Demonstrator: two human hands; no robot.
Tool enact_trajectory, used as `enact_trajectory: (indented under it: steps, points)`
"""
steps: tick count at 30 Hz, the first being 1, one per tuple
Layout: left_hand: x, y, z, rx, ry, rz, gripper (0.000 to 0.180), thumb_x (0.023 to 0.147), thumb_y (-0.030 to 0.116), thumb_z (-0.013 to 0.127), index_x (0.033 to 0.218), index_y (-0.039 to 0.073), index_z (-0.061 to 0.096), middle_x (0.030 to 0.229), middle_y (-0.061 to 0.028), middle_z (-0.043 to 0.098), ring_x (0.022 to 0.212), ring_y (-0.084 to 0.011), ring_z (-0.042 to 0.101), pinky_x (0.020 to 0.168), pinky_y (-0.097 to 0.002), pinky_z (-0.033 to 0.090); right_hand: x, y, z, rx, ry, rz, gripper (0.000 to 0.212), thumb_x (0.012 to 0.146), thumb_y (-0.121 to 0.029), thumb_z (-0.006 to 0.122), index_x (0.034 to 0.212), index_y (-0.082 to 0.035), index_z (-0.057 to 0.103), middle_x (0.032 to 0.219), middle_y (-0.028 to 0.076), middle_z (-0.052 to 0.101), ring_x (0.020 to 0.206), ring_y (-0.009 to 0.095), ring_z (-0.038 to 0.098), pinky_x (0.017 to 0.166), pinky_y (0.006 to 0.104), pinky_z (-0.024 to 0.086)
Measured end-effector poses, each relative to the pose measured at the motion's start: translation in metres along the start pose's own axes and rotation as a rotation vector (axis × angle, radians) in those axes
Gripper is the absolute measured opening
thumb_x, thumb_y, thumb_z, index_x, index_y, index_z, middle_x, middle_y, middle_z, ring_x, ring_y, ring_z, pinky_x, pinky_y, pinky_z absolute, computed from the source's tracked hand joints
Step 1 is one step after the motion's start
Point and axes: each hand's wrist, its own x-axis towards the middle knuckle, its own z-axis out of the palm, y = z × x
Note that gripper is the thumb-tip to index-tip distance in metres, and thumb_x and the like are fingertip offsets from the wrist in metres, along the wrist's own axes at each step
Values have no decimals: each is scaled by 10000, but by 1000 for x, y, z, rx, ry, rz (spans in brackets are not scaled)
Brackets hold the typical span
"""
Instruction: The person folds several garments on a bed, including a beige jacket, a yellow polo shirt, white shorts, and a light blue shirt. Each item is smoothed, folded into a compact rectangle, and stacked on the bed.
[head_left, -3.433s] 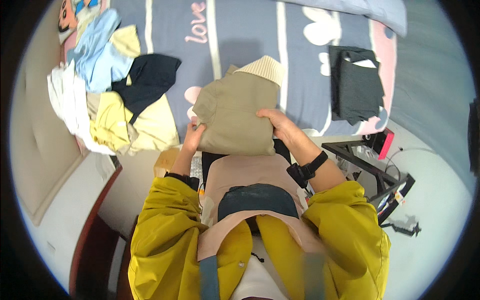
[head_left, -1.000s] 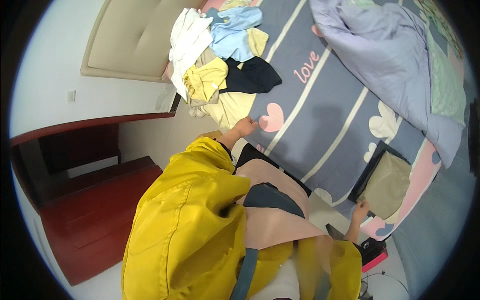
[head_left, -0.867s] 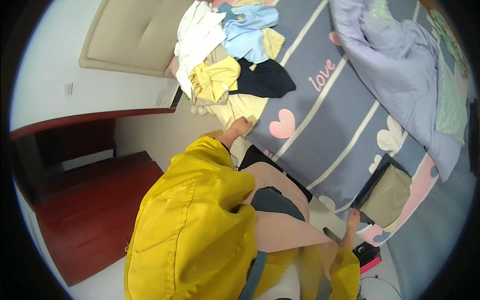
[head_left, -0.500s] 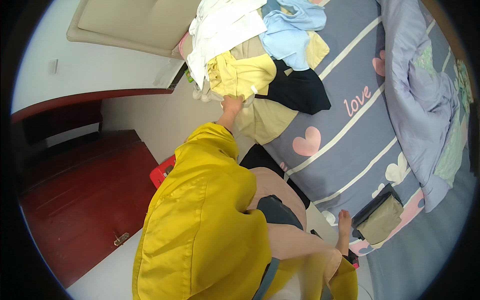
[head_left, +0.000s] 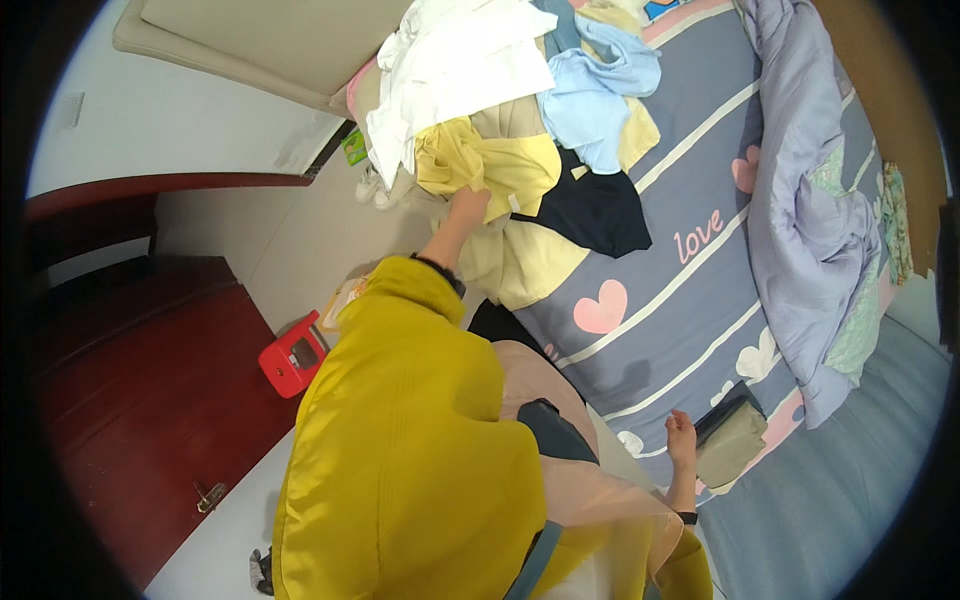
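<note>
One yellow garment (head_left: 525,170) to hand: pinches its near edge in the left hand (head_left: 470,205), grip closed on the cloth. Has this garment in the loose pile at the far left of the bed (head_left: 670,310), partly overlapping a pale yellow piece (head_left: 535,265). Has a white garment (head_left: 460,70) just beyond, a light blue garment (head_left: 600,95) farther right, and a black garment (head_left: 600,210) touching on the right.

Holds the right hand (head_left: 681,432) well apart, at the near right, just beside a folded khaki garment (head_left: 730,447) with dark folded cloth (head_left: 735,408) showing along its far left edge. Cannot tell the right grip as spread or pressed together; cannot make out contact with the fold either.

Wears wide yellow sleeves (head_left: 400,420). Faces a rumpled lavender quilt (head_left: 800,220) at the far right. To the left, has a dark red door (head_left: 150,400).
</note>
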Motion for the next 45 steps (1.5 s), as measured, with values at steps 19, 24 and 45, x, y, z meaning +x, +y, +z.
enact_trajectory:
  steps: [19, 24, 45]
  points:
    - [-315, 350, -151, -369, -714, 469, 116, 768, 127, 501, 733, 17, 521, 558, -2, 456, 432, -68, 376, 413, -210, 324, -108, -134, -136, 151, 323, -628, 275, 840, -115, 545, 1089, 2, 549, 1003, 168, 610, 931, 265, 601, 809, 330, 458]
    - [-396, 405, -126, 91, -904, 644, 204, 751, 218, 524, 652, 39, 526, 561, 7, 461, 431, -73, 360, 401, -223, 290, -178, -168, -178, 275, 385, -826, 250, 829, -88, 547, 1063, -2, 563, 983, 145, 609, 923, 257, 594, 823, 317, 447]
    - [-483, 358, 91, 249, -951, 1000, 566, 757, 369, 644, 1116, -33, 469, 1039, -161, 565, 892, -210, 575, 784, -323, 464, -259, -88, -255, 772, 936, -810, 237, 741, 73, 494, 936, -21, 591, 815, 34, 624, 765, 90, 567, 699, 238, 459]
